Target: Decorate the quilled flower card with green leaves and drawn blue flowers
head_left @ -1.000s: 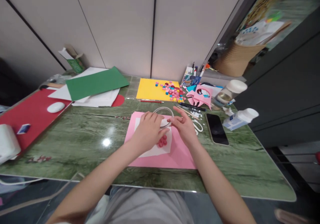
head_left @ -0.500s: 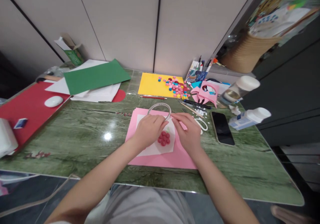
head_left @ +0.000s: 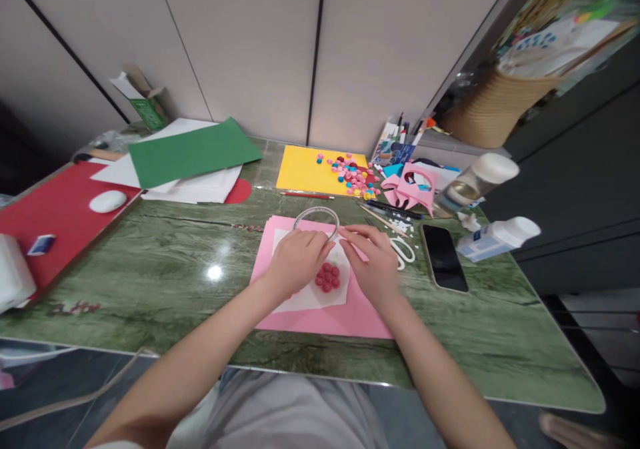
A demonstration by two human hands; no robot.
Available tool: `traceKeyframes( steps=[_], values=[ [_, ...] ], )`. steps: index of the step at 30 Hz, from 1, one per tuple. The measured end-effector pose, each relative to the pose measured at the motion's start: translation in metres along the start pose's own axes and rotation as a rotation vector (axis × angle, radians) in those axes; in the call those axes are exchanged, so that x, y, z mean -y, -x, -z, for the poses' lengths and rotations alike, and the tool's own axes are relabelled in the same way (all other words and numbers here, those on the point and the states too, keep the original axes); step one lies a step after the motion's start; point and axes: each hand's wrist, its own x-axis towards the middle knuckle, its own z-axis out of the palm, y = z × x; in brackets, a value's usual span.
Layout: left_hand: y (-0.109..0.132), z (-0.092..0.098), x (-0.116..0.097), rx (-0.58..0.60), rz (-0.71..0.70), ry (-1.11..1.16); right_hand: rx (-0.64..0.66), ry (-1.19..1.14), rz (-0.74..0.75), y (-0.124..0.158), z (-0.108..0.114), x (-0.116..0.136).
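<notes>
My left hand (head_left: 295, 262) is closed on a thin, pale ring (head_left: 316, 210) that looks like a roll of clear tape. Its far arc stands up beyond my knuckles. My right hand (head_left: 374, 263) pinches close to the ring's right side; whatever lies between its fingertips is too small to make out. Beneath both hands is a white paper (head_left: 333, 301) on top of a pink sheet (head_left: 325, 323). A cluster of red paper coils (head_left: 327, 277), with a faint green mark above it, sits on the white paper, partly beside my left thumb.
Behind lies a yellow sheet (head_left: 303, 169) with many coloured coils (head_left: 357, 181). To the right are white-handled scissors (head_left: 409, 250), a phone (head_left: 445, 257) and two bottles (head_left: 477, 182). Green paper (head_left: 193, 152) and a red sheet (head_left: 55, 235) occupy the left.
The ring and the fingertips of my right hand have shifted very slightly left. Both hands keep nearly the same pose, and the paper stays in place.
</notes>
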Motion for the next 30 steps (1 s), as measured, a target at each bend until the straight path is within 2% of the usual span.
traceKeyframes(
  steps=[3, 7, 13, 18, 26, 30],
  values=[
    [0.001, -0.001, 0.0, -0.001, -0.004, -0.004, -0.015, 0.096, 0.077, 0.002, -0.002, -0.003],
    [0.001, -0.003, 0.0, -0.013, -0.012, -0.032, -0.034, 0.126, 0.089, 0.003, -0.003, -0.002],
    [0.001, -0.001, -0.001, -0.011, -0.075, -0.046, 0.046, 0.092, 0.007, 0.003, -0.003, 0.001],
    [0.001, -0.001, -0.001, -0.085, -0.136, -0.059, 0.11, 0.019, -0.095, 0.0, -0.002, 0.004],
    [0.004, -0.005, 0.0, -0.245, -0.177, -0.003, -0.008, -0.074, -0.219, 0.002, -0.005, 0.019],
    [0.004, 0.001, -0.006, -0.308, -0.198, 0.018, -0.064, -0.101, -0.27, 0.0, -0.008, 0.006]
  ],
)
